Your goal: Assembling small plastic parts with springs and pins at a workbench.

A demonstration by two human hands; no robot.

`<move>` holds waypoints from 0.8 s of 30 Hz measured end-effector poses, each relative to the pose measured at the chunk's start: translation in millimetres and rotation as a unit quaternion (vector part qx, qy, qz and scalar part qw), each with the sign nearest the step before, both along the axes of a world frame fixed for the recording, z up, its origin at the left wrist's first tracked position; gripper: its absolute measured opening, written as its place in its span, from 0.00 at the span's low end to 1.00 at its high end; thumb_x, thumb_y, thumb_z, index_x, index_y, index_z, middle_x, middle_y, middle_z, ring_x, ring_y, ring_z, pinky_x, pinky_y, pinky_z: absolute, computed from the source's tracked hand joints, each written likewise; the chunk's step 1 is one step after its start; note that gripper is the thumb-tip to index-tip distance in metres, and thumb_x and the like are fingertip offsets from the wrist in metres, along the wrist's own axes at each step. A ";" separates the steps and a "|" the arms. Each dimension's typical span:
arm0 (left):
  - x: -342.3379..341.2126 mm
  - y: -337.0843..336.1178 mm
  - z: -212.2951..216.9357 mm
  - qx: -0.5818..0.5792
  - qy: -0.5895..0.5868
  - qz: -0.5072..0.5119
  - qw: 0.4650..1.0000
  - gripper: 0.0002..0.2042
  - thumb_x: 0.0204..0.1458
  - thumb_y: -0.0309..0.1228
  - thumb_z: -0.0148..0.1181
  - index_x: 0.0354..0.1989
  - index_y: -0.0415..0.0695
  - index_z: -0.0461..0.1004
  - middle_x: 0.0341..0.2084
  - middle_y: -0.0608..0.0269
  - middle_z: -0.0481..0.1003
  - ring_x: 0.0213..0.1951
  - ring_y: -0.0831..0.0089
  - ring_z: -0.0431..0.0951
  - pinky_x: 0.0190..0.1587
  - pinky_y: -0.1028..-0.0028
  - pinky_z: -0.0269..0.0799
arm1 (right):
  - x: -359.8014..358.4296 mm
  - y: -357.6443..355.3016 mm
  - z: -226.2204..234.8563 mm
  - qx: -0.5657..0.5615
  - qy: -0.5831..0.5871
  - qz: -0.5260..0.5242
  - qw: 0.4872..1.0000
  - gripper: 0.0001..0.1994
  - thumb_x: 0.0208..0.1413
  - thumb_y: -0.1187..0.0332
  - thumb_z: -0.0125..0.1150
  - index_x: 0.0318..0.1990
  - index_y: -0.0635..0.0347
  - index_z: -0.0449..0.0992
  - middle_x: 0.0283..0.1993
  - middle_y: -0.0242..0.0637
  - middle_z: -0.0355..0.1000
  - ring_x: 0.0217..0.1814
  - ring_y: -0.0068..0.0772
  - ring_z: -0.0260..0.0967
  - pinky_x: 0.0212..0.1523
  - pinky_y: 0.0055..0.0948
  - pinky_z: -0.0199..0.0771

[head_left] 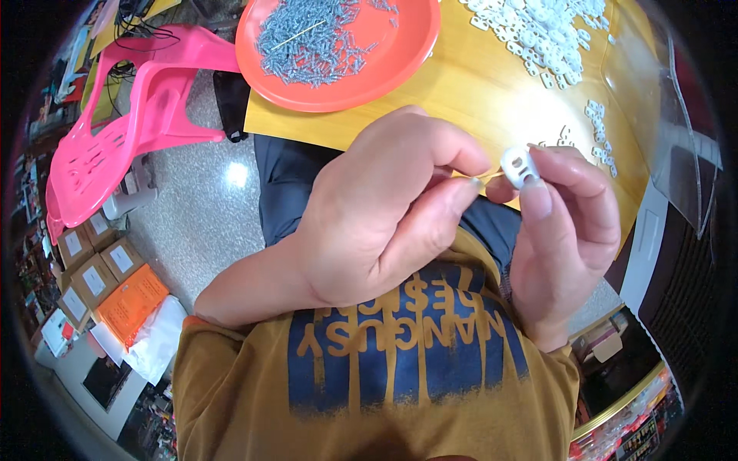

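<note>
My left hand (377, 207) is closed in a pinch on a thin yellowish strand (490, 177), whose far end reaches the white part. Between the thumb and fingers of my right hand (569, 230) sits a small white plastic piece (516, 163) with two holes. Both hands are held close together over my lap, at the table's near edge. Beyond them, a red plate (377, 84) bears a heap of small grey screws (315, 46), with a thin pale stick lying across it. More white plastic pieces (538, 38) are heaped at the far right.
Smaller groups of white pieces (600, 131) lie along the right of the yellow table (453, 88). A clear plastic sheet (684, 146) hangs at its right edge. To the left stands a pink plastic chair (138, 115); cardboard boxes (92, 269) and an orange package (134, 303) are stacked below it.
</note>
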State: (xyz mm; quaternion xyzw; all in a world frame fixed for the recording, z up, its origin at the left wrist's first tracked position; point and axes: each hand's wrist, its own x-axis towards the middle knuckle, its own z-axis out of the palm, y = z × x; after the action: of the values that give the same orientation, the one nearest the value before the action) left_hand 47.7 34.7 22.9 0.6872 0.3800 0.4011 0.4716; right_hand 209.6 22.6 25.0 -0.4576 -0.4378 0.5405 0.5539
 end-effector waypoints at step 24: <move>-4.4 -0.7 -3.2 0.043 0.033 -0.030 0.998 0.05 0.47 0.22 0.50 0.34 0.38 0.66 0.24 0.63 0.64 0.23 0.78 0.61 0.27 0.80 0.57 | 10.1 -3.8 -9.8 0.046 -0.027 0.055 0.997 0.11 0.45 0.77 0.55 0.38 0.68 0.69 0.36 0.41 0.65 0.34 0.29 0.67 0.34 0.25 0.72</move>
State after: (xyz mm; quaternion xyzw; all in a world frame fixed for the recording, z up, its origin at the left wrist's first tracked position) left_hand 43.3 34.0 19.7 0.7304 0.3572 0.3803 0.4407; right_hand 219.7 18.8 15.2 -0.4211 -0.5017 0.5367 0.5319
